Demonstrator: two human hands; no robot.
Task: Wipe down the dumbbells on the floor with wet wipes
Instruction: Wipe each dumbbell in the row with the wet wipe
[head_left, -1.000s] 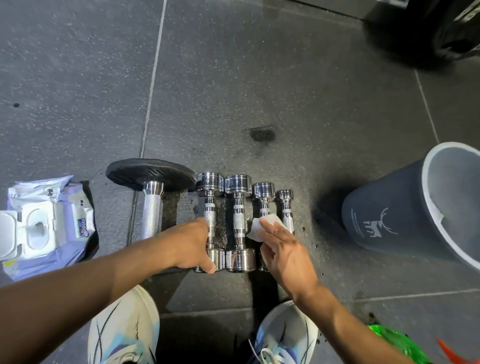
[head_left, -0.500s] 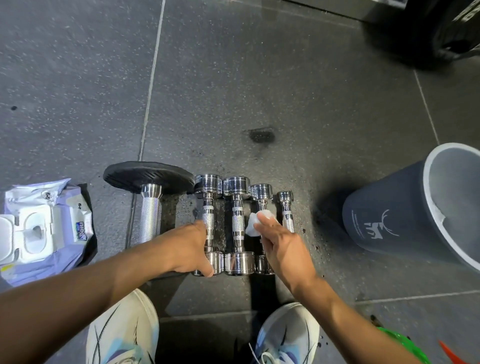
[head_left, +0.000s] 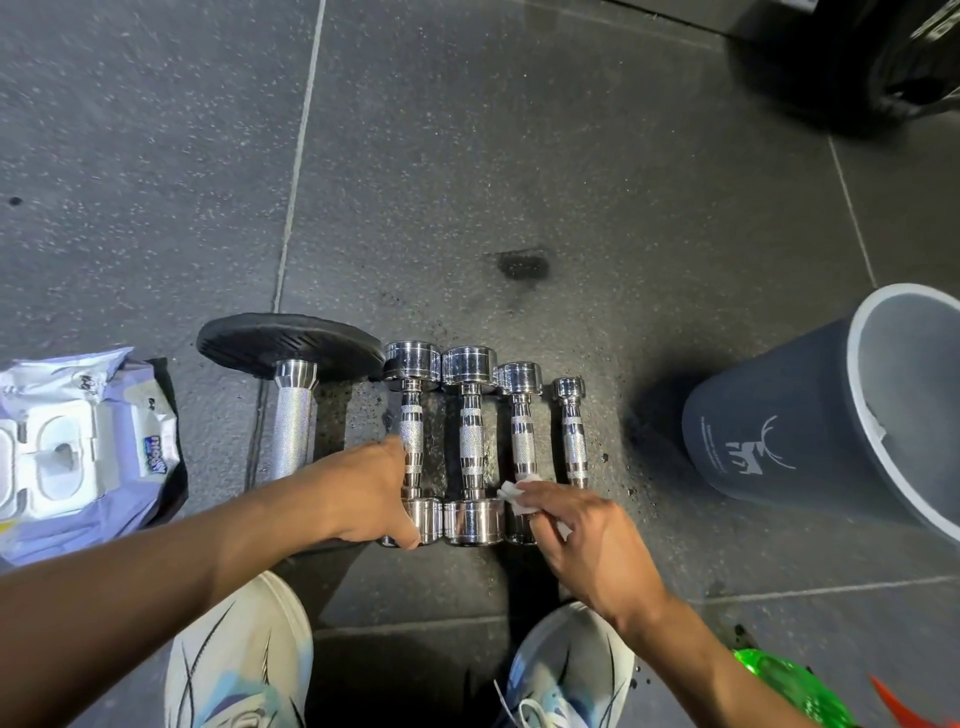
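- The four chrome dumbbells (head_left: 471, 447) lie side by side on the floor (head_left: 571, 156), at twelve o'clock from the person's shoes. A bigger dumbbell with a black plate (head_left: 293, 410) sits at their nine o'clock.
- The left hand (head_left: 358, 493) grips the leftmost chrome dumbbell (head_left: 413, 436) at its near end, with the fingers curled round it.
- The right hand (head_left: 587, 540) pinches a wet wipe (head_left: 511, 493), fingers pressed together, against the near end of the third dumbbell (head_left: 522, 431).
- That third dumbbell is steadied only by the wiping hand. I'd guess a hard rub could roll it on its round heads into the smallest dumbbell (head_left: 571, 431) at its three o'clock.
- The heads sit very close together, so a fingertip pushed between them could get nipped if one rolls.
- The wipe is bunched small. It may slip out of the pinch, or skip the knurled bar and the undersides.
- The wipes pack (head_left: 78, 452) at nine o'clock lies with its lid open, so the wipes could dry out. The bin (head_left: 779, 431) waits at three o'clock.
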